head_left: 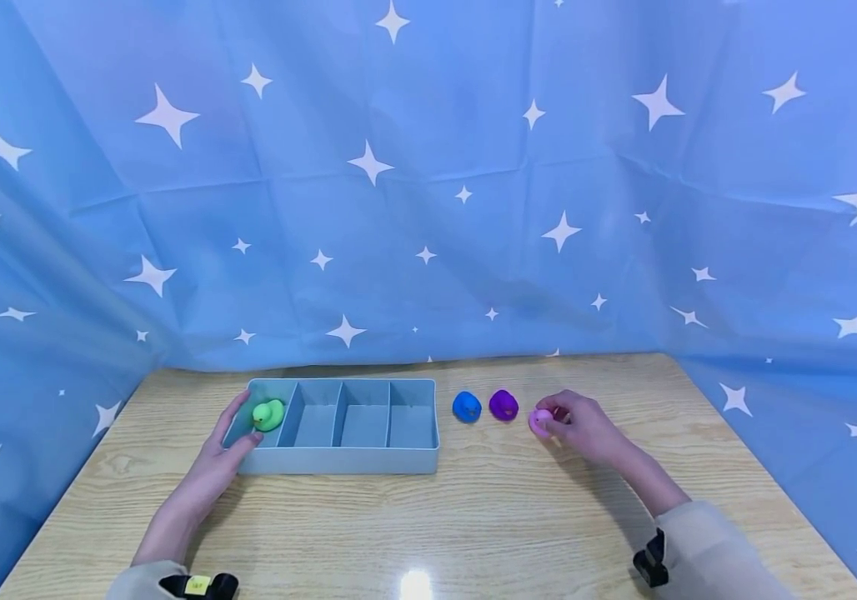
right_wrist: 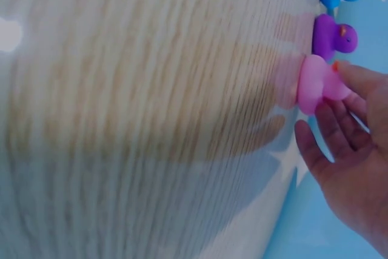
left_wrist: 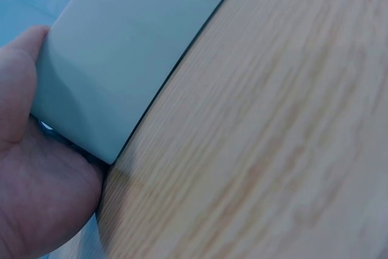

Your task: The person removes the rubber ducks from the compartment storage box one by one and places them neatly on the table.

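Note:
A grey-blue divided box (head_left: pixel 338 460) stands on the table, and my left hand (head_left: pixel 222 450) grips its left end, thumb at the front rim and fingers along the left side. In the left wrist view that hand (left_wrist: pixel 42 168) lies against the box's corner (left_wrist: pixel 115 59). A green rubber duck (head_left: pixel 269 415) sits in the leftmost compartment. Right of the box, my right hand (head_left: pixel 578 427) pinches a pink rubber duck (head_left: pixel 539 422) by its head. The right wrist view has the pink duck (right_wrist: pixel 312 86) on the tabletop, fingers (right_wrist: pixel 357 80) at its head.
Between the box and the pink duck, a blue duck (head_left: pixel 467 407) and a purple duck (head_left: pixel 503 406) sit in a row. The wooden table (head_left: pixel 428 525) runs back to a blue curtain with white stars (head_left: pixel 428 183), which also borders both sides.

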